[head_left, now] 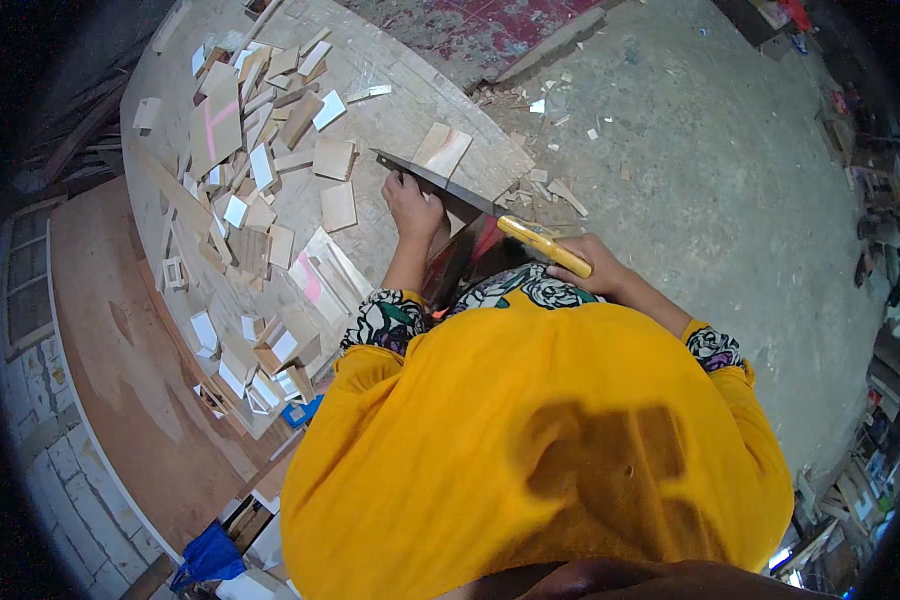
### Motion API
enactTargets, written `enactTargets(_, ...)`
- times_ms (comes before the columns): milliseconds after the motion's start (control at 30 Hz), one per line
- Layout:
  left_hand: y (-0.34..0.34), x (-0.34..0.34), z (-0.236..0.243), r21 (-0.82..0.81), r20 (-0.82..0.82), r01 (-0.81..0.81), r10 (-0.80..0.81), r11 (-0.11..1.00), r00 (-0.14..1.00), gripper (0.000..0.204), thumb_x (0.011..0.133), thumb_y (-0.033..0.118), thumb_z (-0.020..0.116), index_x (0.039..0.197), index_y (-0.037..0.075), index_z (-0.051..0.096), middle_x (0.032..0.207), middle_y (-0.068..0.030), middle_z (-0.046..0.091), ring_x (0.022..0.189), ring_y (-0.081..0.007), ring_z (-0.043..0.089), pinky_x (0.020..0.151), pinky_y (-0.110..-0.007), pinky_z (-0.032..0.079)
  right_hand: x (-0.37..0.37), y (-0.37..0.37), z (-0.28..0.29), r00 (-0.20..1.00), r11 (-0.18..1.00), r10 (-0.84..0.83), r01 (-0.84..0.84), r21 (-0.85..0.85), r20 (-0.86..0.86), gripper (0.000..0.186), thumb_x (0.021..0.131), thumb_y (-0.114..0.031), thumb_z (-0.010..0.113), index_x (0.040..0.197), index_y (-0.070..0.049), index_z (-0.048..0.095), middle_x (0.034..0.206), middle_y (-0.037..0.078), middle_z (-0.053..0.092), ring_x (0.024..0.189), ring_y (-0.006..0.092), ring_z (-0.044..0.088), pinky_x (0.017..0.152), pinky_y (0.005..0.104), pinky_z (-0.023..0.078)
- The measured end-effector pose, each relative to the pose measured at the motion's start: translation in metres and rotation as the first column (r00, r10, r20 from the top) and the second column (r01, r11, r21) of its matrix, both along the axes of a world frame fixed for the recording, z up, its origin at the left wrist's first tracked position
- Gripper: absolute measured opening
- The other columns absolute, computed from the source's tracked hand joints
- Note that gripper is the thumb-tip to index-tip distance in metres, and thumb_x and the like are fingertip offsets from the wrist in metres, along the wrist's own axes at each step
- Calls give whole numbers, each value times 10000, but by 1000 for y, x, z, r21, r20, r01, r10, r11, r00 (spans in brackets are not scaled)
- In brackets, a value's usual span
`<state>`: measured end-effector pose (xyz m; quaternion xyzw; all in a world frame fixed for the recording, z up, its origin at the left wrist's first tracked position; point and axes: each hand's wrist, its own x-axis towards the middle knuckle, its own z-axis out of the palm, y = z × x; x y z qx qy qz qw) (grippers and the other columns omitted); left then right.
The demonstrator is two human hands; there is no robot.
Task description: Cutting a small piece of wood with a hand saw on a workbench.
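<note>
Saw (480, 203): by the pale board (443, 150), right side of counter (380, 60); binding could make it jump.
Right grip (580, 260): wrapped around yellow handle (545, 247); twisting might skew the cut.
Left grip (411, 208): beside the blade (440, 182); cannot tell whether clamped; slipping could cut fingers.
Offcuts (335, 158): loose, left; might slide underhand.

left hand (412, 207) forward, fingers (394, 184) bent; right hand (587, 255) closed, farther back, its forearm (658, 300) slanted inward
</note>
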<state>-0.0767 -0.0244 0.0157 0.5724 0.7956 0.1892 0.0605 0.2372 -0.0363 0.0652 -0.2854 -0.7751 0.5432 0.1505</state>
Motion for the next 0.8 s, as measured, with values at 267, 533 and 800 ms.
enactTargets(267,1,34,-20,184,29,-331,332,925,943,337,762,75,514,1088,-6,531,1119,-164,483,1081,-338,431,932,-424,346,9,-38,-20,992,990,-89,79,-115,-86,227,793,-229,659,848,-43,541,662,158,507,573,309,483,568,355,419)
enactTargets(533,6,32,-11,87,-177,-395,404,915,897,203,826,99,438,989,35,541,1035,-119,511,1001,-300,466,870,-402,380,-8,-58,-9,971,979,-191,199,43,-147,145,770,-136,631,761,-37,526,642,165,510,564,367,532,502,384,416)
enactTargets(800,3,30,-18,198,-170,-315,349,928,922,215,806,99,465,990,30,554,1029,-122,512,989,-303,468,868,-406,369,-30,-42,-14,939,962,-272,264,-67,-209,112,784,-93,623,819,-18,548,623,146,499,533,321,532,500,351,411)
